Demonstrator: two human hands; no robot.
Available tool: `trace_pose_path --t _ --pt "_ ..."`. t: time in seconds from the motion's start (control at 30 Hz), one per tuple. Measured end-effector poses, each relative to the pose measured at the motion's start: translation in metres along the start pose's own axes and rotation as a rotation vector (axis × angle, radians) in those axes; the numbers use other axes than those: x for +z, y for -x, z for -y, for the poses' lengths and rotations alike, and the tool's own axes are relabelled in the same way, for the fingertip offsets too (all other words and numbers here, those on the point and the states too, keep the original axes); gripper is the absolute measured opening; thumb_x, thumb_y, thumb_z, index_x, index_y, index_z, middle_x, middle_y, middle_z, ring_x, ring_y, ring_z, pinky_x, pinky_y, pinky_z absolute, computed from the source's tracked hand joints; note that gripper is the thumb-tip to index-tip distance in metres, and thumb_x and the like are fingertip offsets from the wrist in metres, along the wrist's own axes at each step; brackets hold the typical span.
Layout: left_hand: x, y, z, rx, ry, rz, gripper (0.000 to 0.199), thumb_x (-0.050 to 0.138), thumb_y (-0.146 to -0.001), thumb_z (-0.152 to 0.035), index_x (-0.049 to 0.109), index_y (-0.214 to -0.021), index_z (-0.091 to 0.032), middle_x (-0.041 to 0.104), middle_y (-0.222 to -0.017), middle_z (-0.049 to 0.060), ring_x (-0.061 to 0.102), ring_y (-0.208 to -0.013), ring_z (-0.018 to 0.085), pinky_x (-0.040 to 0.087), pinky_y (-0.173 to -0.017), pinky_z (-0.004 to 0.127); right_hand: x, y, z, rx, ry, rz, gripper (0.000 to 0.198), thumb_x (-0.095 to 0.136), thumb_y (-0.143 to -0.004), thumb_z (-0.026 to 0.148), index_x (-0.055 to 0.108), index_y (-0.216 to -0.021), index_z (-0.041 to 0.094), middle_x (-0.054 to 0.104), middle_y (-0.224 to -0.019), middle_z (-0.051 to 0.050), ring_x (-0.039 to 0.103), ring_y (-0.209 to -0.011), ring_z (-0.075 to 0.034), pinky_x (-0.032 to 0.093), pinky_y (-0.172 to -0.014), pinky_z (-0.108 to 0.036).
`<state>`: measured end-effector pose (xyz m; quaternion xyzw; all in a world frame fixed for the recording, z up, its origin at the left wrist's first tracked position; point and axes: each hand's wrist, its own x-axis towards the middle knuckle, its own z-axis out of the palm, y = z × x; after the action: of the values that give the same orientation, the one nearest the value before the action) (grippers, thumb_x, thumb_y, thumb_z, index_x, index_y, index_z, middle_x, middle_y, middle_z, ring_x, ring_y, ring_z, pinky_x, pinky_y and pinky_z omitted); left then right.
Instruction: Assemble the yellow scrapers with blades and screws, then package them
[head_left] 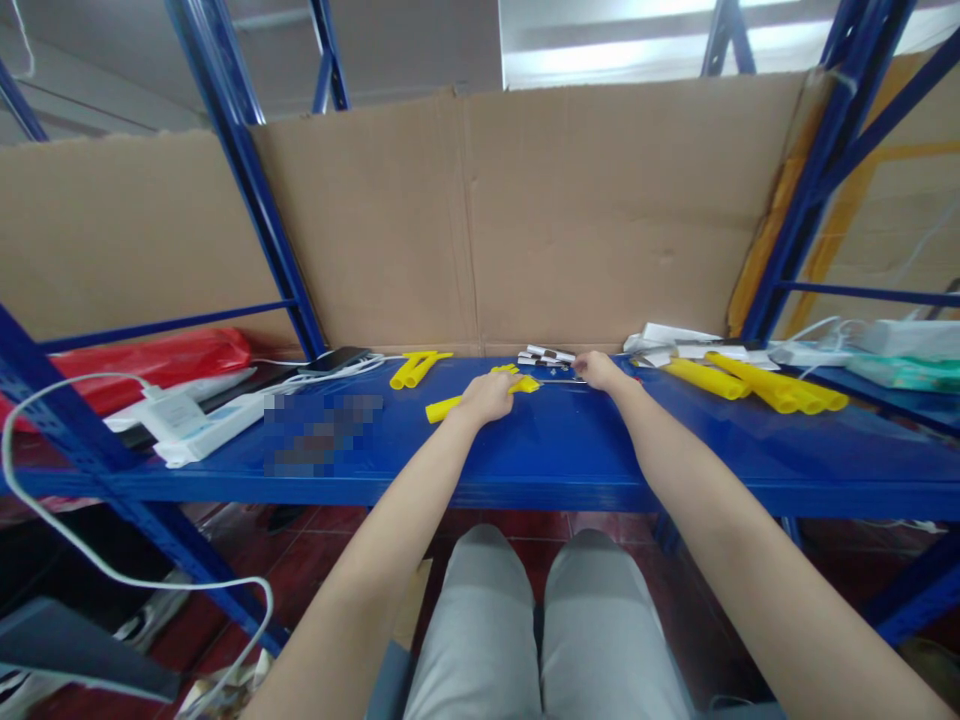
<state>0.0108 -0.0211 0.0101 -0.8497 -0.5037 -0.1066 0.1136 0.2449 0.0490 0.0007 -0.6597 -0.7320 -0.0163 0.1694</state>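
The left hand (487,398) is wrapped around a yellow tube (442,409) on the blue shelf (540,445), its long axis running left to right; a thin metal rod (559,381) lies right of it, nearly in line. The right hand (598,371), fingers bunched, meets the rod's far end, its grip unclear; white-and-dark pieces (546,356) lie just beyond.

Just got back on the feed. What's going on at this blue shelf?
A person sits at the blue shelf, both arms stretched over it. The left hand grips a yellow tube-like piece. The right hand is at one end of a thin metal rod, whose other end meets the yellow piece; its exact grip is too small to make out. Small white-and-dark pieces lie just behind, and more yellow tubes lie to either side.
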Motion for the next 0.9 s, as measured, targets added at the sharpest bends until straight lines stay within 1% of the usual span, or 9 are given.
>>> trace_pose_path --t 0.17,0.3,0.4,0.53,0.7,0.8,0.9 --pt "-0.002 0.001 -0.001 -0.002 0.008 0.010 0.051 0.042 -0.085 -0.013 0.051 -0.135 -0.020 0.057 -0.134 0.006 0.052 -0.124 0.022 0.042 -0.102 0.032 0.001 0.002 -0.003 -0.017 -0.015 0.027 0.034 0.049 -0.082 0.008 0.072 -0.106 0.014 0.072 -0.106 -0.007 0.066 -0.100 -0.018 0.045 -0.088 -0.020" --pt "-0.003 0.001 -0.002 -0.016 0.009 0.015 0.052 0.043 -0.084 -0.012 0.052 -0.135 -0.021 0.058 -0.133 0.005 0.053 -0.123 0.021 0.043 -0.101 0.031 -0.001 0.003 0.001 -0.053 -0.041 0.058 0.034 0.048 -0.084 0.010 0.072 -0.108 0.013 0.071 -0.111 -0.007 0.065 -0.102 -0.017 0.045 -0.088 -0.019" --pt "-0.002 0.000 -0.001 -0.008 0.010 0.006 0.051 0.043 -0.084 -0.013 0.052 -0.135 -0.021 0.058 -0.133 0.006 0.053 -0.122 0.022 0.043 -0.101 0.032 -0.004 0.003 0.006 -0.079 -0.018 0.093 0.036 0.045 -0.083 0.007 0.072 -0.106 0.012 0.069 -0.114 -0.009 0.064 -0.103 -0.018 0.044 -0.088 -0.019" --pt "0.001 -0.001 0.000 -0.003 0.006 -0.007 0.050 0.042 -0.085 -0.013 0.053 -0.134 -0.021 0.058 -0.132 0.007 0.054 -0.122 0.023 0.043 -0.101 0.034 -0.009 0.005 0.012 -0.093 0.034 0.138 0.036 0.043 -0.082 0.005 0.073 -0.100 0.008 0.070 -0.111 -0.013 0.065 -0.102 -0.020 0.044 -0.087 -0.020" --pt "0.003 -0.002 0.001 0.000 0.012 -0.020 0.050 0.043 -0.085 -0.013 0.053 -0.133 -0.021 0.060 -0.131 0.008 0.055 -0.121 0.023 0.043 -0.100 0.033 -0.010 0.009 0.013 -0.033 0.034 0.122 0.036 0.045 -0.080 0.005 0.073 -0.101 0.009 0.071 -0.107 -0.013 0.067 -0.095 -0.020 0.045 -0.078 -0.019" --pt "0.003 -0.002 0.001 -0.001 0.023 -0.031 0.050 0.044 -0.084 -0.012 0.054 -0.132 -0.021 0.060 -0.130 0.008 0.055 -0.121 0.023 0.044 -0.100 0.034 -0.009 0.009 0.010 -0.042 0.021 0.097 0.032 0.049 -0.078 0.007 0.075 -0.096 0.010 0.073 -0.102 -0.013 0.067 -0.091 -0.020 0.045 -0.074 -0.019" --pt "0.003 -0.001 0.001 -0.001 0.040 -0.032 0.051 0.044 -0.084 -0.012 0.054 -0.133 -0.020 0.059 -0.131 0.008 0.054 -0.121 0.023 0.043 -0.100 0.033 -0.006 0.006 0.007 -0.020 -0.050 0.067 0.027 0.053 -0.076 0.009 0.076 -0.090 0.011 0.074 -0.093 -0.011 0.067 -0.083 -0.019 0.045 -0.070 -0.019"
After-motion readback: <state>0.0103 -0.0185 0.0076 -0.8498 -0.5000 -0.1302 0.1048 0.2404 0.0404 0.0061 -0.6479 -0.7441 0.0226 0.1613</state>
